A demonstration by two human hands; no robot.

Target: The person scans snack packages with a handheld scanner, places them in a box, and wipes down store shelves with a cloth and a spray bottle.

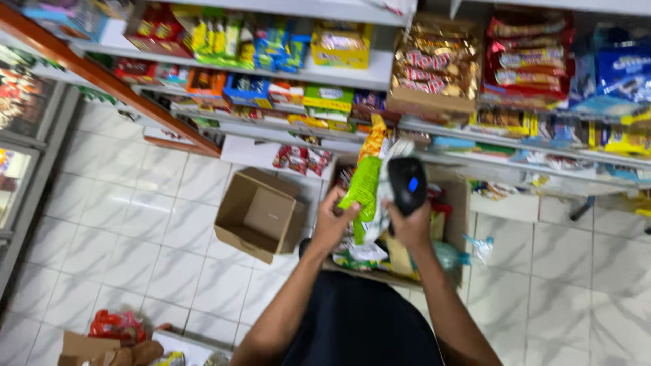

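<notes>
My left hand (332,220) grips a green and orange snack bag (364,179), held upright in front of the shelves. My right hand (411,227) holds a black handheld scanner (407,183) with a small blue light, pressed close against the right side of the bag. A white part of the packet hangs between the two hands. Beneath the hands stands an open cardboard box (458,203) holding more packets.
An empty open carton (261,213) lies on the white tiled floor to the left. Shelves (339,74) full of snack packs run across the top. A glass-fronted cabinet (20,135) stands at far left. Torn cardboard and red wrappers (112,332) lie bottom left.
</notes>
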